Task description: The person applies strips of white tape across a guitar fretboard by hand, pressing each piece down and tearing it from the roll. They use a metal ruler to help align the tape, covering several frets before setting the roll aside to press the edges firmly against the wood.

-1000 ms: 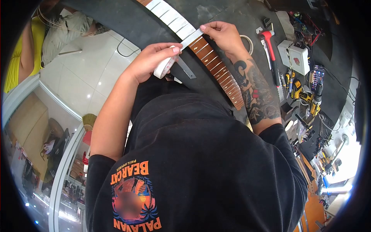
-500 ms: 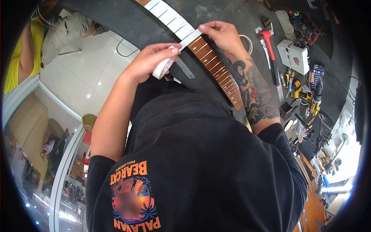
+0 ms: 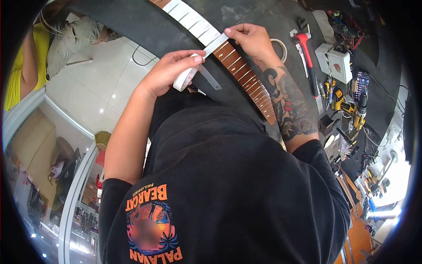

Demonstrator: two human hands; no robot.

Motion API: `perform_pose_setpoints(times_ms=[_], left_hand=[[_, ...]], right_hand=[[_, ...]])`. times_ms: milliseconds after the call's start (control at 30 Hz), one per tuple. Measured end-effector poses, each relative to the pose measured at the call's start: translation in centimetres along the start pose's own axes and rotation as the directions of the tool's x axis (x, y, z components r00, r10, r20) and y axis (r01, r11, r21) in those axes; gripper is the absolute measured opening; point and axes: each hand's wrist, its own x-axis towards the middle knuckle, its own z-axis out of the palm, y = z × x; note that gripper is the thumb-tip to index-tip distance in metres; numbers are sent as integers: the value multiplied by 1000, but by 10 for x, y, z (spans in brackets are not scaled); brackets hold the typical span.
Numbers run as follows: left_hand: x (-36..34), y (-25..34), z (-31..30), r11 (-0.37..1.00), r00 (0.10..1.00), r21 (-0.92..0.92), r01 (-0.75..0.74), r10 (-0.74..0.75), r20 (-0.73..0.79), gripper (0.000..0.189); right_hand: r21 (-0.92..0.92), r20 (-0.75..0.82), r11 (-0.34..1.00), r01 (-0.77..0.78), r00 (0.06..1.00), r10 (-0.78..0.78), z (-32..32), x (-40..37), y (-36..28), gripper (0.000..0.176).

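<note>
A guitar neck point(image 3: 246, 76) lies on the dark bench, its brown fretboard bare toward me and covered with white masking tape strips point(image 3: 193, 23) between the frets farther off. My left hand point(image 3: 173, 68) grips a roll of masking tape point(image 3: 183, 79) with the thumb on top. From the roll a short length of tape point(image 3: 215, 45) stretches across the fretboard, beside the last covered fret space. Its far end is pinched between the thumb and fingers of my right hand point(image 3: 252, 42). A metal ruler point(image 3: 209, 78) lies under the left hand's side, partly hidden.
A red-headed hammer point(image 3: 307, 57) lies right of my forearm, near a white box point(image 3: 333, 64) and a yellow power drill point(image 3: 340, 103). Another tape ring point(image 3: 283, 49) sits behind my right wrist. At left, a person in a yellow top point(image 3: 33, 66) is partly in view.
Almost nothing differs. Both hands hold the tape across the fretboard in nearly the same place, with only a very slight shift of the view.
</note>
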Motion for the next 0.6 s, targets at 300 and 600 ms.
perform_pose_setpoints(times_ms=[300, 600], left_hand=[[3, -3, -4, 1000, 1000, 18, -1, 0, 15, 62], [3, -2, -7, 1000, 999, -4, 25, -25, 40, 61]], right_hand=[[-28, -31, 999, 32, 999, -33, 2, -1, 3, 31], [8, -52, 1000, 29, 998, -28, 4, -6, 4, 30]])
